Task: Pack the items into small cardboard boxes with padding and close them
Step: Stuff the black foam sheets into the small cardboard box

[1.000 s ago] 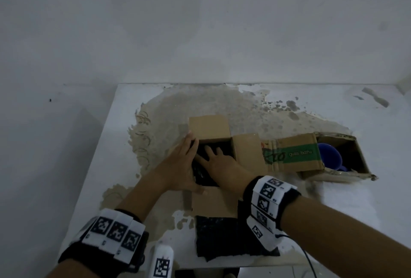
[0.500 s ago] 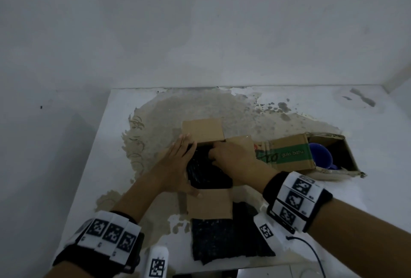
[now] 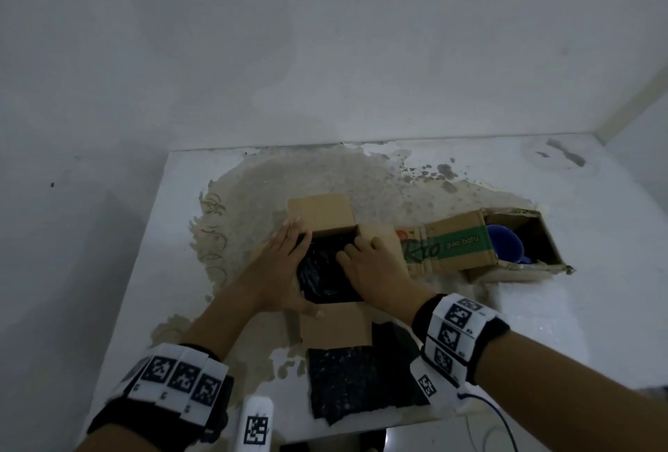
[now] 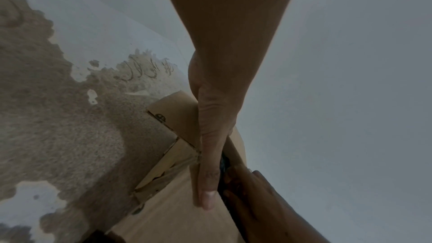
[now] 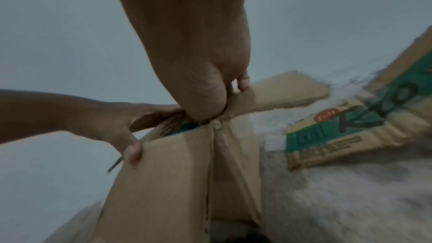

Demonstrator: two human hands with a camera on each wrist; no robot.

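Right hand (image 3: 376, 263) is now curling over the box (image 3: 321, 214) rim, fingers in black padding (image 3: 327, 278); left hand (image 3: 278, 267) is lying flat, steadying the side.

Wall: plain white wall (image 3: 325, 46) rises straight ahead of me, with a few small dark specks low on my left.
Corner: a second wall meets it at my far right (image 3: 629, 104).
Table: white table (image 3: 578, 325), its coating worn off in a wide tan patch (image 3: 274, 184).
Light: dim, grey, even.
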